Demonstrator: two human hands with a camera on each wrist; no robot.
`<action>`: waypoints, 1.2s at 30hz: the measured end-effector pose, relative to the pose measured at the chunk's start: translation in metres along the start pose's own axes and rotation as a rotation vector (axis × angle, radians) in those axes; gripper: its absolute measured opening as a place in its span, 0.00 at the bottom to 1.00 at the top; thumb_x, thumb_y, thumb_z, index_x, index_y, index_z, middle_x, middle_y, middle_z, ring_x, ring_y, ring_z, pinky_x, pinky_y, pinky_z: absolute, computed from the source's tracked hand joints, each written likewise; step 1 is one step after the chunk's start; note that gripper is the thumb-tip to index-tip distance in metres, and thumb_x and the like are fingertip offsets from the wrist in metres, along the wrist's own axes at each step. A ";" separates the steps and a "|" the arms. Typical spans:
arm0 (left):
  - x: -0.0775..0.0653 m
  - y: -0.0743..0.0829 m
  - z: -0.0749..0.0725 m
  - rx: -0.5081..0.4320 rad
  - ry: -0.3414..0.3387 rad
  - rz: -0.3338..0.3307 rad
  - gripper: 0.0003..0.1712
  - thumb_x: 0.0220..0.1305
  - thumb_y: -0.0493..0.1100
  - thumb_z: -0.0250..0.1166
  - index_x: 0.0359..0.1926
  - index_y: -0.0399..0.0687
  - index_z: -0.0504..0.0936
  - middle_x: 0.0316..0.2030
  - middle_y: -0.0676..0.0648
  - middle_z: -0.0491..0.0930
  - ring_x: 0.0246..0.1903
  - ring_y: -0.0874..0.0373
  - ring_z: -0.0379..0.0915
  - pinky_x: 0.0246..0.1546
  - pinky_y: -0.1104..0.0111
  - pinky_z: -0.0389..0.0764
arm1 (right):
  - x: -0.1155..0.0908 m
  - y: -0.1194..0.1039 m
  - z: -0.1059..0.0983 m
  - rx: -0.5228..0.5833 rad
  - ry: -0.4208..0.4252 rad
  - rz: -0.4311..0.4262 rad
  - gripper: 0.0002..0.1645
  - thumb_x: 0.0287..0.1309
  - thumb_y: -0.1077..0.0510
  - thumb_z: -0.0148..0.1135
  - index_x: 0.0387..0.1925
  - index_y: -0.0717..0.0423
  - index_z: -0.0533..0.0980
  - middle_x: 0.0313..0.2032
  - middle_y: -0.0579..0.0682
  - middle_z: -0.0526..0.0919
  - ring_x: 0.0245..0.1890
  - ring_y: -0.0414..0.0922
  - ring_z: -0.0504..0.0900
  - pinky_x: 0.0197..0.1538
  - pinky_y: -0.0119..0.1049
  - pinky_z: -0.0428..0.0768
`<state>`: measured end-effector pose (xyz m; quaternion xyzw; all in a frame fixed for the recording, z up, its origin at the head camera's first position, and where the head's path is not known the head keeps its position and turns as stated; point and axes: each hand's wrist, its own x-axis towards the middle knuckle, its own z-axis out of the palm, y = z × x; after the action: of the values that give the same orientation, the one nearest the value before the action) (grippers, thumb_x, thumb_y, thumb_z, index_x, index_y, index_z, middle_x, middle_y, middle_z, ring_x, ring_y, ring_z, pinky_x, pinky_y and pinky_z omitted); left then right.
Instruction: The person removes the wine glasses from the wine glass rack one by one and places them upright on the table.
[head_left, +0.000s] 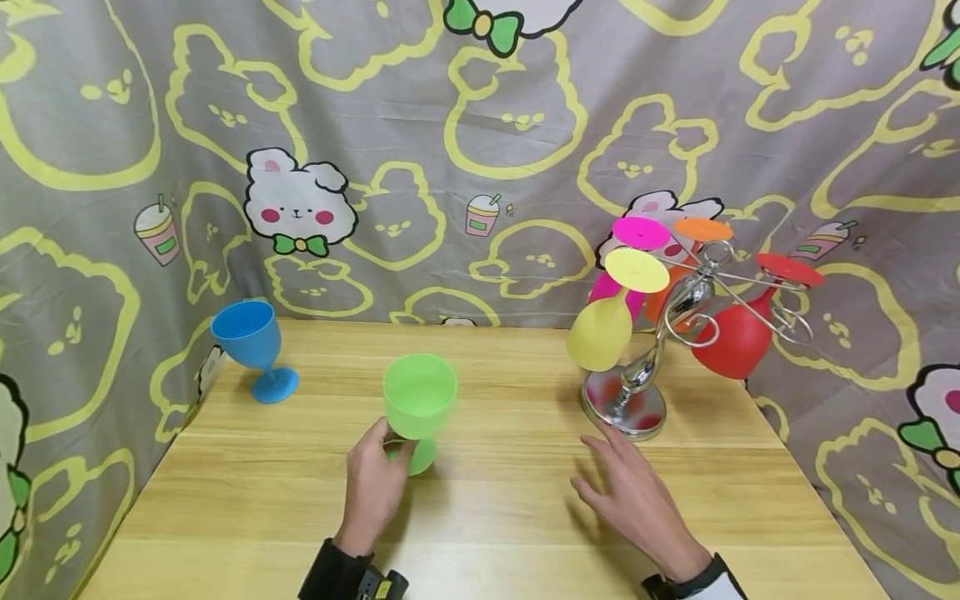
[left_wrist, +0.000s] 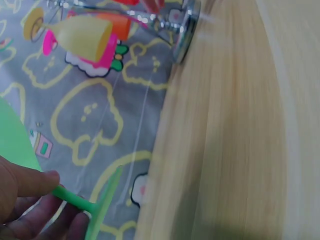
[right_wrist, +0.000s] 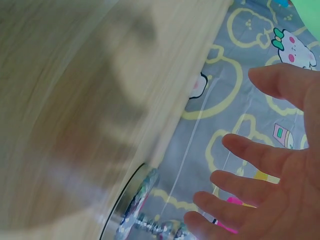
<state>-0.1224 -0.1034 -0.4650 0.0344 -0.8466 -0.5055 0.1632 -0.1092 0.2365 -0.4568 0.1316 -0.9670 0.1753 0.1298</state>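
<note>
A green plastic goblet is upright in my left hand, whose thumb and fingers pinch its stem. In the left wrist view the goblet's foot shows just past the fingertips. My right hand holds nothing; its fingers are spread near the round base of a chrome goblet rack. On the rack, goblets hang upside down: a yellow one, a magenta one, an orange one and a red one.
A blue goblet stands upright at the back left of the wooden table. Wire loops of the rack stick out toward the front and right. A grey patterned curtain encloses the back and sides.
</note>
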 end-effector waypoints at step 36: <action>0.104 -0.087 -0.060 0.205 -0.119 -0.178 0.20 0.77 0.39 0.62 0.61 0.29 0.76 0.63 0.24 0.80 0.69 0.24 0.70 0.73 0.34 0.69 | -0.007 0.003 0.000 0.052 -0.043 0.031 0.31 0.61 0.54 0.80 0.62 0.61 0.81 0.75 0.69 0.72 0.70 0.69 0.76 0.64 0.69 0.82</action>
<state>-0.2109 -0.2196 -0.4894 0.0958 -0.8955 -0.4300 0.0629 -0.1034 0.2403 -0.4601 0.1234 -0.9667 0.1994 0.1030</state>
